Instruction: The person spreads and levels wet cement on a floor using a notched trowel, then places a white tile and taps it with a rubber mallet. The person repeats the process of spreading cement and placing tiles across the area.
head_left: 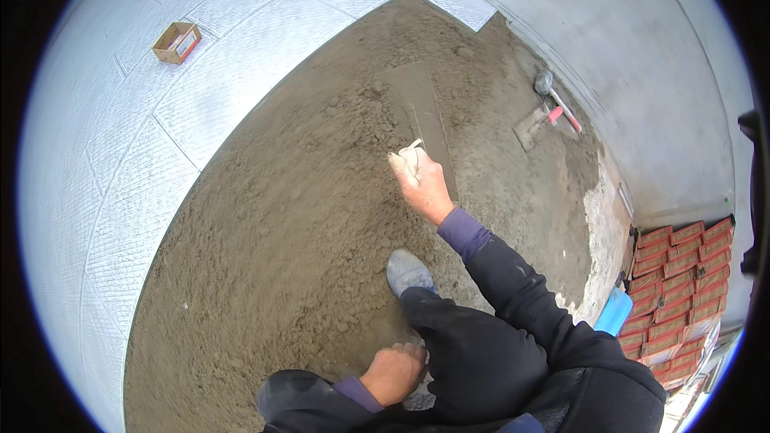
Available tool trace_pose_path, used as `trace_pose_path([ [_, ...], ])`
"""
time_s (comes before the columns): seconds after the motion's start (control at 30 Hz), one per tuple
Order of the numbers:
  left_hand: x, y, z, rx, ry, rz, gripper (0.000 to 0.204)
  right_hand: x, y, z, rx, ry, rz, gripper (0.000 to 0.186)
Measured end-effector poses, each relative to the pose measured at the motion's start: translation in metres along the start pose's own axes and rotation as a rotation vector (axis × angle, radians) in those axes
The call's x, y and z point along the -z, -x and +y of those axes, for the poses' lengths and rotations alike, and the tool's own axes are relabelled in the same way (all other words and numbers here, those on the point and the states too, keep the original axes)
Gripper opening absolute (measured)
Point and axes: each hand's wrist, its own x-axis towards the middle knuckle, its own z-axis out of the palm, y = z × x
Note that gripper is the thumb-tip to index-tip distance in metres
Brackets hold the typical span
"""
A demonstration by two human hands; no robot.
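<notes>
My right hand (pixel 421 180) is closed round the pale handle of a long, flat trowel (pixel 435 132). The trowel's blade lies on the grey-brown mortar bed (pixel 265 216), along a smoothed strip. Around that strip the mortar is rough and crumbly. Down by my knees, my left hand (pixel 393 374) is curled into a fist, with nothing seen sticking out of it; its palm side is hidden. My shoe (pixel 409 271) stands on the mortar between the two hands.
Large textured pale tiles (pixel 233 56) border the mortar on the left and far side, with an open cardboard box (pixel 178 42) on them. By the right wall (pixel 626 56) lie a mallet (pixel 545 82) and a notched trowel (pixel 529 127). Stacked red boxes (pixel 682 289) and a blue object (pixel 613 310) stand at right.
</notes>
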Motion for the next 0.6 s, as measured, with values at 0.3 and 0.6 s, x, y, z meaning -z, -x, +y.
trace_pose_path([
  [0.3,0.006,-0.005,0.011,-0.083,0.051,0.022,0.034,0.078,0.135,0.135,-0.372,0.49,0.022,0.036],
  [0.6,0.006,-0.006,0.019,-0.077,0.089,-0.077,0.033,0.087,0.144,0.159,-0.492,0.514,-0.094,0.047],
])
